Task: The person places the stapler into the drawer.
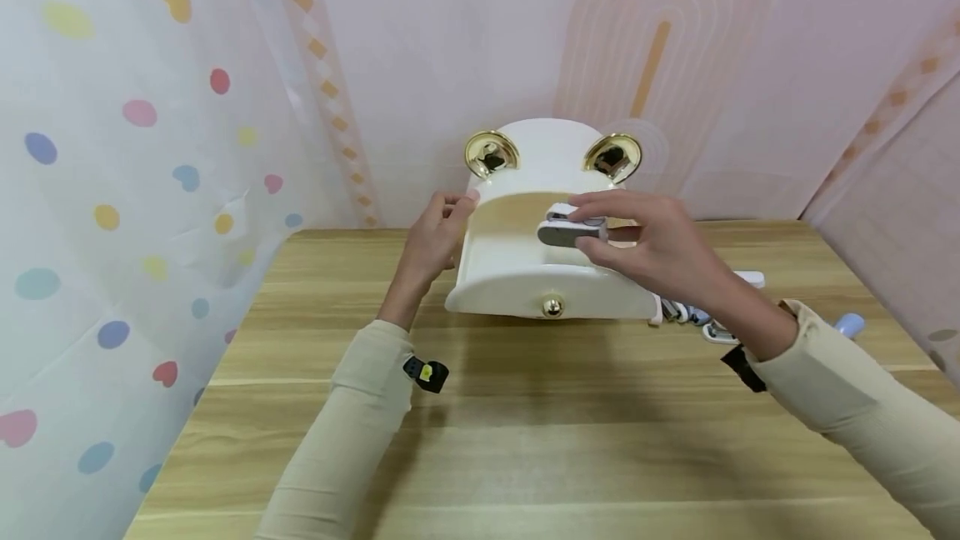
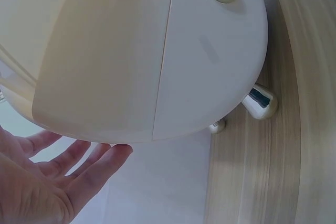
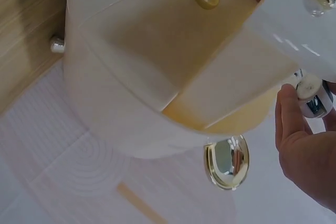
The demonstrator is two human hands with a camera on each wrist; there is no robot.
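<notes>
A white rounded box (image 1: pixel 551 152) with two gold round ears stands at the back of the wooden table (image 1: pixel 525 440). Its drawer (image 1: pixel 517 277), with a gold knob (image 1: pixel 552 306), is pulled out toward me. My left hand (image 1: pixel 438 227) rests with straight fingers against the box's left side; the left wrist view shows the left hand (image 2: pixel 58 177) with its palm open beside the box (image 2: pixel 157 66). My right hand (image 1: pixel 645 244) pinches a small grey-and-white clip (image 1: pixel 572 227) over the drawer's open top. In the right wrist view the clip (image 3: pixel 313 95) sits at my right hand (image 3: pixel 304 145), beside the yellowish drawer interior (image 3: pixel 210 108).
Several small clips (image 1: pixel 690 312) lie on the table just right of the box, with a white piece (image 1: pixel 750 279) and a pale blue item (image 1: pixel 851 325) further right. Patterned cloth walls close in the left, back and right sides.
</notes>
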